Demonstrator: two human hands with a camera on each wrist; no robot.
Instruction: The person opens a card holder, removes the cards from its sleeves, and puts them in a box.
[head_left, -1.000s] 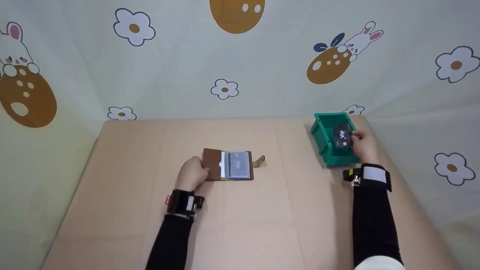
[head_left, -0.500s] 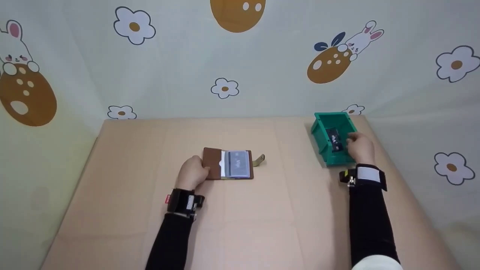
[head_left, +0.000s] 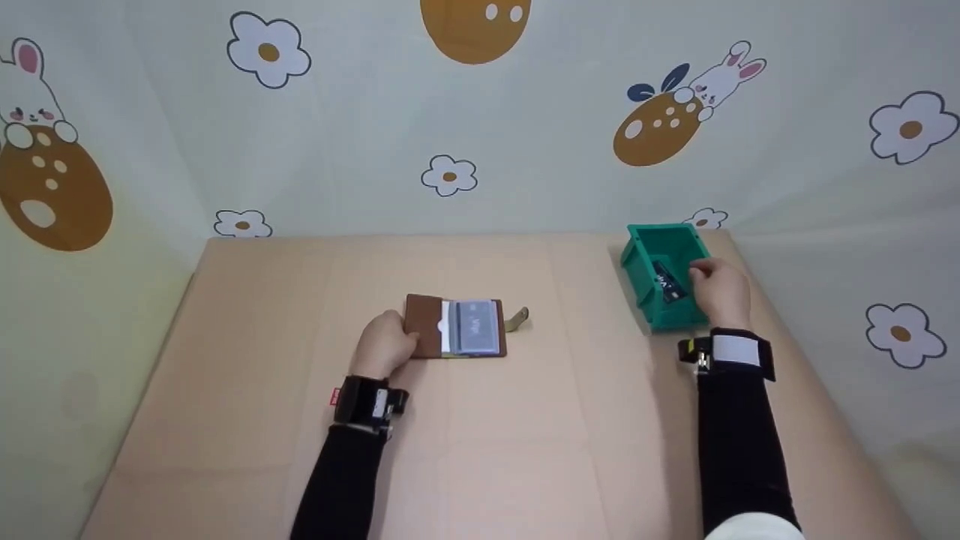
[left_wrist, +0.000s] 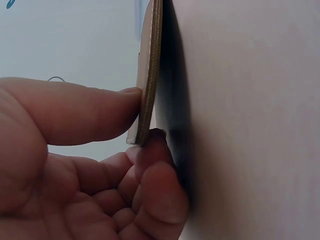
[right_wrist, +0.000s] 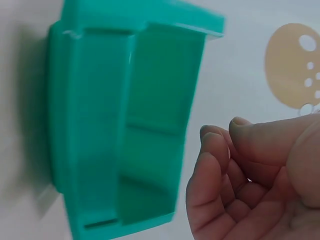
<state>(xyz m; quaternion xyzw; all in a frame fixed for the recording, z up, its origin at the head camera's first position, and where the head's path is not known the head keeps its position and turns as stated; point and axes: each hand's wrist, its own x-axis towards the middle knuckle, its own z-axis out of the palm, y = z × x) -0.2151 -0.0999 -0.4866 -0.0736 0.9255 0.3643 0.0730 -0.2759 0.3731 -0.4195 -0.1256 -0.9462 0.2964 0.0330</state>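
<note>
Nearest you, two black sleeves (head_left: 739,442) reach in over the worktop (head_left: 510,450), and a rounded white thing (head_left: 754,528) shows at the near edge on the right. Each wrist carries a black band: the left band (head_left: 364,403) has a small red tag on its outer side, the right band (head_left: 736,351) a pale patch on top.

Ahead of the left band, your left hand (head_left: 384,345) grasps the left edge of the brown wallet (head_left: 424,326), thumb on top and fingers beneath. The wallet lies spread near the middle of the worktop, with a clear sleeve (head_left: 478,328) on its right half showing faint lettering. Its strap (head_left: 517,320) sticks out to the right.

Your right hand (head_left: 721,294) is released: it holds nothing, its fingers loosely bent and the thumb close to their tips. It is at the right rim of the green bin (head_left: 641,286); you cannot tell from here whether it touches that rim. The bin stands at the far right of the worktop. Inside it, the dark card (head_left: 669,283) lies aslant, light lettering facing up.

Beyond the worktop hangs a pale backdrop (head_left: 345,165) printed with flowers and rabbits.
</note>
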